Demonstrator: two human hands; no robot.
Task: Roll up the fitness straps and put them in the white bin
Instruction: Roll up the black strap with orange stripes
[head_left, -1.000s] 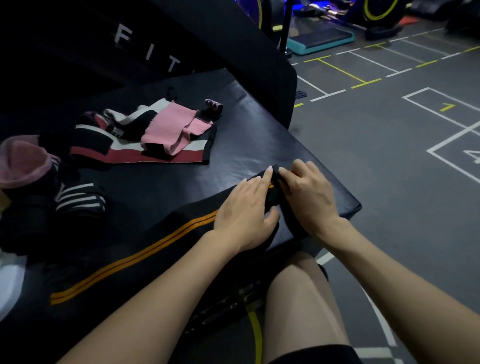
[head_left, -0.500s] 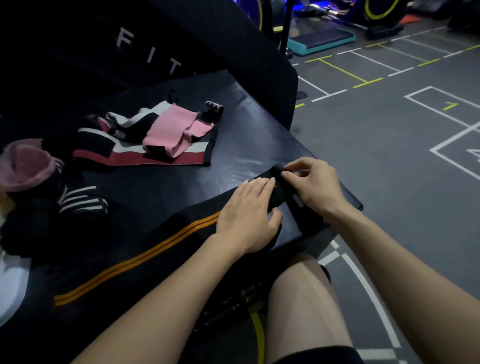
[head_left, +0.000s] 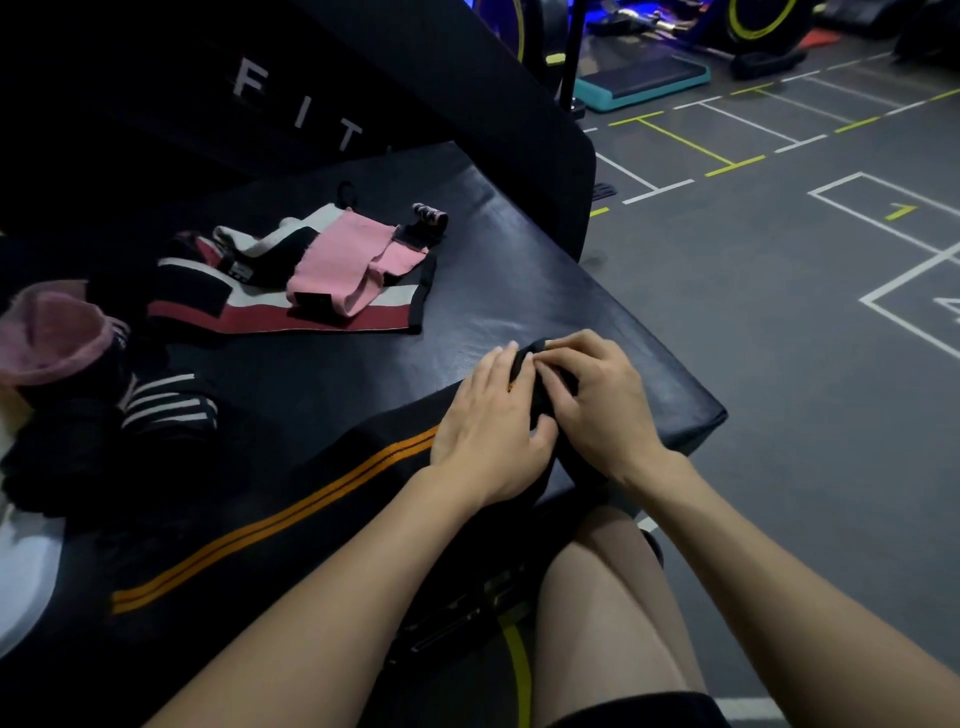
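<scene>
A long black strap with two orange stripes (head_left: 270, 525) lies diagonally across the black padded bench (head_left: 519, 280). Its far end is folded into a small roll near the bench's right corner. My left hand (head_left: 488, 431) lies flat on the strap just behind the roll, fingers straight. My right hand (head_left: 597, 395) curls its fingers over the rolled end and pinches it. The white bin (head_left: 23, 577) shows only as a pale rim at the left edge, with dark rolled straps (head_left: 104, 436) piled in and beside it.
A loose heap of pink, white, black and maroon straps (head_left: 332, 270) lies at the bench's far side. A pink rolled strap (head_left: 52, 338) sits at the left. The bench edge drops to grey gym floor (head_left: 779, 364) on the right. My bare knee (head_left: 608, 597) is below the bench.
My right hand has come back down over the strap's end and closed on the roll. The left hand has stayed pressed on the strap beside it.
</scene>
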